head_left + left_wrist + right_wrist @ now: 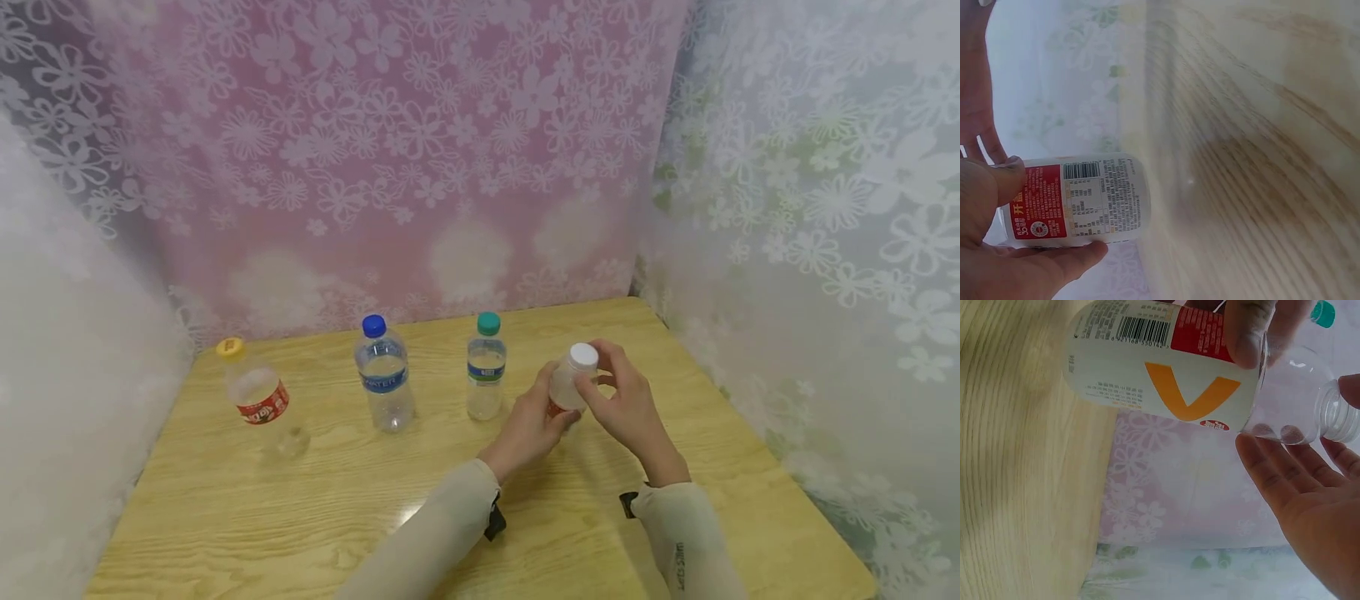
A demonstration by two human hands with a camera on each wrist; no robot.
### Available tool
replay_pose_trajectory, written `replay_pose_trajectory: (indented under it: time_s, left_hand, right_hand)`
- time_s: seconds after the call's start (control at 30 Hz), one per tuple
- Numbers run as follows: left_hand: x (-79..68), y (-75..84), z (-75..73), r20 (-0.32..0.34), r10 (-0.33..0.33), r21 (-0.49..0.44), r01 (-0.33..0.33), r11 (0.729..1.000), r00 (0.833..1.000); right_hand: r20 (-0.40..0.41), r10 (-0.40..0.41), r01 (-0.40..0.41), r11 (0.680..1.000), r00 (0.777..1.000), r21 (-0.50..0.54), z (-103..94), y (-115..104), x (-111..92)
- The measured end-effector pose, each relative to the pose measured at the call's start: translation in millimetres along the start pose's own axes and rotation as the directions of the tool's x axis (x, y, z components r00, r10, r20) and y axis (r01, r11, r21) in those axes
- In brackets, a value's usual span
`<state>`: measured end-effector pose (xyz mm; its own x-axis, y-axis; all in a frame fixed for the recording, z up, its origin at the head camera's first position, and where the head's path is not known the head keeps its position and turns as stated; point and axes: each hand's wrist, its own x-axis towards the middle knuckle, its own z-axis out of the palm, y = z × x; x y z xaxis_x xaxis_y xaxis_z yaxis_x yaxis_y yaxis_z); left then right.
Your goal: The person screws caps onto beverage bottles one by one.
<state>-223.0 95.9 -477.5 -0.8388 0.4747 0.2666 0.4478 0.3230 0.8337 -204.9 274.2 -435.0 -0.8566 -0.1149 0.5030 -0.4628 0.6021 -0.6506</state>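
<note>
Both my hands are at a clear plastic bottle (567, 385) with a white cap (583, 357), upright at the table's right side. Its white wrap label (1147, 356) carries a red panel and an orange V. My left hand (531, 422) grips the bottle's body, thumb and fingers on opposite sides, as the left wrist view shows. My right hand (624, 400) holds the bottle at the neck, just under the cap. In the right wrist view its fingertips (1254, 450) touch the clear shoulder, with the thumb across by the threaded neck (1338, 415).
Three more capped bottles stand on the wooden table (322, 517): a red-labelled one with a yellow cap (231, 348) at far left, a blue-capped water bottle (386, 379), and a smaller green-capped bottle (486, 375) nearest my left hand. Flower-patterned curtains (420, 167) surround the table.
</note>
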Motion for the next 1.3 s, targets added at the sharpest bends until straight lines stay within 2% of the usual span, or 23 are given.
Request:
replay_pose_trajectory:
  time_s: [0.4,0.57,0.73,0.93,1.13,1.3]
  left_hand:
    - [31.0,-7.6,19.9,-0.03,-0.002,0.003,0.002,1.0,1.0]
    - [37.8,-10.1,24.0,-0.031,-0.027,0.009,0.027,1.0,0.999]
    - [37.7,-16.3,23.6,-0.019,-0.031,0.038,0.032,0.999,0.999]
    - [38.8,-22.1,21.6,0.0,-0.033,0.045,0.033,0.998,0.999]
    - [35.8,-21.1,21.7,0.008,-0.115,0.044,0.115,0.992,0.993]
    - [22.8,-15.6,16.5,-0.004,-0.145,0.066,0.145,0.987,0.989]
  right_hand:
    - [0.001,0.069,-0.069,0.998,0.998,-0.01,-3.0,16,15]
    - [0.027,0.129,-0.129,0.991,0.991,0.017,-3.5,22,18]
    - [0.073,0.169,-0.172,0.985,0.983,0.031,-0.1,27,17]
    - [0.07,0.15,-0.153,0.988,0.986,0.036,1.7,27,17]
    - [0.071,0.149,-0.151,0.988,0.986,0.037,1.4,26,16]
    - [0.062,0.14,-0.141,0.99,0.988,0.023,0.7,27,14]
